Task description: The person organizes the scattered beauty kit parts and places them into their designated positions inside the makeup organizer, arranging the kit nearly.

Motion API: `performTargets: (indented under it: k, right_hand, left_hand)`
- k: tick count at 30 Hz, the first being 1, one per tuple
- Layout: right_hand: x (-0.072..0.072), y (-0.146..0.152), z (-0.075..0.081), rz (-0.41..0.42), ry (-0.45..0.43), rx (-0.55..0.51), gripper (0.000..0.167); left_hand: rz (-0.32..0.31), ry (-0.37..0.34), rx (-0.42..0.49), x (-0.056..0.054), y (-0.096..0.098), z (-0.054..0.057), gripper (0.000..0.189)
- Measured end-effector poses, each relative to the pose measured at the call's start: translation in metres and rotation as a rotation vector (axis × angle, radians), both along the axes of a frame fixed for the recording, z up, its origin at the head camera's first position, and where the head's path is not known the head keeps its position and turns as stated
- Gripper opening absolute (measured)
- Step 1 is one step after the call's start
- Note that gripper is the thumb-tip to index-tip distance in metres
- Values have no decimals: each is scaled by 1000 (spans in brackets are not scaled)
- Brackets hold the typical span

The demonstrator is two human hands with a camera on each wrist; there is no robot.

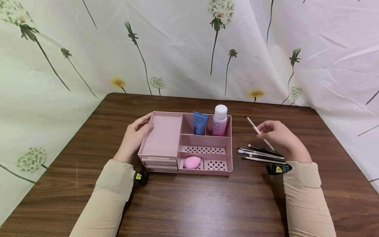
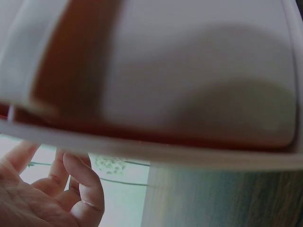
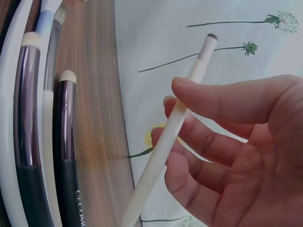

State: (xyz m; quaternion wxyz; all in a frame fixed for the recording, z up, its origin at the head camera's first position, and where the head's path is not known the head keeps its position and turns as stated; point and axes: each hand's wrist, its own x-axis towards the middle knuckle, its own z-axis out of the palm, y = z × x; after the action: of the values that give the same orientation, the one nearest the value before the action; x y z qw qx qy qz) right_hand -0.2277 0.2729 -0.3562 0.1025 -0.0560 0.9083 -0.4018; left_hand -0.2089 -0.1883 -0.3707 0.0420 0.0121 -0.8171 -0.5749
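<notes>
On the wood-grain surface, the relaxed left hand rests against the pink organizer, ideally steadying it, while the right hand pinches a white brush near the loose brushes, best gripped lightly, clear of its dark tip.

Tabletop: we see dark brown wood grain across the table, glossy near the front, its far left corner rounded.
Backdrop: we find a white cloth hanging behind it and along both sides, creased toward the right.
Print: we make out pale dandelion puffs, yellow blooms, green buds and thin dark stems.
</notes>
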Motion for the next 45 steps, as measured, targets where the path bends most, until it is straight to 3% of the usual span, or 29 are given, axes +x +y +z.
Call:
performTargets:
  k: [10, 25, 45]
  right_hand:
    - [-1, -1, 9, 1, 28, -58, 31]
    - [2, -6, 19, -19, 70, -213, 38]
    - [12, -25, 29, -45, 141, -438, 24]
  left_hand:
    - [-11, 1, 45, 3, 0, 2, 49]
    - [-14, -3, 32, 3, -1, 2, 50]
    - [-13, -4, 41, 3, 0, 1, 50]
